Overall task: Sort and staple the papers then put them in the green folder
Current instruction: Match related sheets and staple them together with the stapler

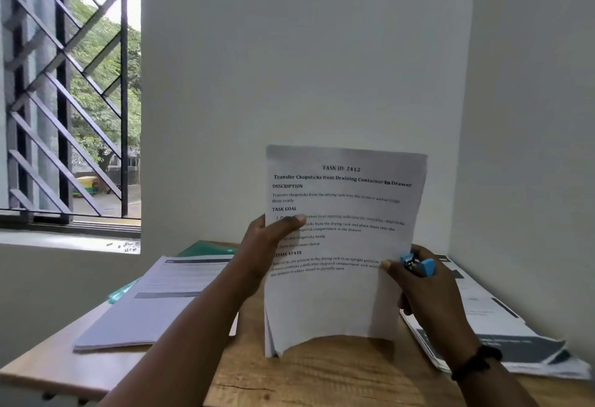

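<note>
Head view: one moment, both hands up in front of the wall.
Held papers: small sheaf, upright above the table, printed side to camera, top sheet headed "TASK ID: 2412"; bottom edges fanned, just above the tabletop.
Left hand: grips the sheaf's left edge, thumb across the front of the page, fingers behind it and hidden.
Right hand: thumb pinches the sheaf's right edge; fingers curled round a blue stapler, which sits just beside that edge. Can't tell whether the stapler's mouth is on the paper.
Wristband: dark, on the right wrist.
Left stack: papers lying flat on the table's left part, well apart from the held sheaf.
Green folder: under and behind the left stack, only its far edge and a near-left corner visible.
Right stack: papers lying flat at the table's right side, against the wall, partly behind the right hand.
Window: barred, far left, trees outside.
</note>
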A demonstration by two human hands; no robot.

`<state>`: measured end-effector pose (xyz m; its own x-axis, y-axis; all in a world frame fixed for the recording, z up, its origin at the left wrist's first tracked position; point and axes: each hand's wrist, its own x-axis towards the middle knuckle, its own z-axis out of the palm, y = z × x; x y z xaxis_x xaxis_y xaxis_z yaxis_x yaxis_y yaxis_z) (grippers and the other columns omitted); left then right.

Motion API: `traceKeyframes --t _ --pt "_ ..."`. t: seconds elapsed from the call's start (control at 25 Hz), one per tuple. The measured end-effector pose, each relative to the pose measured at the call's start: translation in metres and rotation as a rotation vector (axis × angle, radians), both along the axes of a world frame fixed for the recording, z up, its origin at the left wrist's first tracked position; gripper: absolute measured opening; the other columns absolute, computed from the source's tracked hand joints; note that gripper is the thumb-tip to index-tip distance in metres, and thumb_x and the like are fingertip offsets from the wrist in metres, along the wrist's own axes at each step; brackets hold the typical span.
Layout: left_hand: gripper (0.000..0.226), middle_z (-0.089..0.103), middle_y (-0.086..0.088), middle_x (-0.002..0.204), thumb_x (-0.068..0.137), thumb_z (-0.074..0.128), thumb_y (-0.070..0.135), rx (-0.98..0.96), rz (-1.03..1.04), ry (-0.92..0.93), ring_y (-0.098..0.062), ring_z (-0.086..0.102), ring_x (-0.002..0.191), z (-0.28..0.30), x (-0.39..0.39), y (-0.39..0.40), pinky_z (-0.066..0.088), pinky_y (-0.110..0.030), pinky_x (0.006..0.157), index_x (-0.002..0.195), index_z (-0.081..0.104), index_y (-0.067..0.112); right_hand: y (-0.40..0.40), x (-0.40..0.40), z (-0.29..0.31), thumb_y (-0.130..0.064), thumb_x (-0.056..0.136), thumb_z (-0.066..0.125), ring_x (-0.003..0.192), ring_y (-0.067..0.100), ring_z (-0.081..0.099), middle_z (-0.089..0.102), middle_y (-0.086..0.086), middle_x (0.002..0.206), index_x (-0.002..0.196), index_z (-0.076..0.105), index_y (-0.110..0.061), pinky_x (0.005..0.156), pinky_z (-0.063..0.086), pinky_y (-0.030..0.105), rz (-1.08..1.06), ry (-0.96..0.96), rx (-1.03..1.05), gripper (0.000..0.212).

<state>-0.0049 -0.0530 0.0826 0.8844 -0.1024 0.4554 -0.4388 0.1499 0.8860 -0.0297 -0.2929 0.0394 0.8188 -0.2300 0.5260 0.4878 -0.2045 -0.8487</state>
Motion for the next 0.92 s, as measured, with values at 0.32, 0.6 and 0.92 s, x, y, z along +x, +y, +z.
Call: traceKeyframes --t 0.32,0.6,0.92 --pt "0.033 0.075 -0.014 0.097 0.08 0.075 0.024 0.051 -0.066 0.109 -0.033 0.073 0.087 0.0 -0.001 -0.004 0.06 -0.04 0.074 0.108 0.066 0.009 0.015 -0.002 -0.006 -0.019 0.086 0.069 0.045 0.016 0.051 0.06 0.006 0.06 0.103 0.064 -0.015 0.041 0.042 0.025 0.036 0.04 0.22 0.018" --pt "0.009 0.076 -0.006 0.089 0.09 0.062 0.017 0.138 0.057 -0.013 -0.025 0.073 0.082 0.034 -0.013 0.013 0.06 -0.035 0.071 0.097 0.065 0.012 0.008 -0.007 0.022 -0.013 0.087 0.067 0.043 0.009 0.052 0.059 0.004 0.057 0.092 0.065 -0.01 0.039 0.041 0.02 -0.018 -0.037 0.124 0.006" --pt "0.029 0.074 -0.006 0.096 0.08 0.072 0.005 0.363 0.068 -0.185 -0.022 0.073 0.077 0.096 -0.029 0.05 0.061 -0.032 0.063 0.105 0.064 0.017 -0.012 -0.002 0.094 -0.008 0.083 0.07 0.045 0.016 0.052 0.063 -0.002 0.055 0.092 0.066 -0.013 0.043 0.044 0.029 -0.028 -0.128 -0.244 0.011"
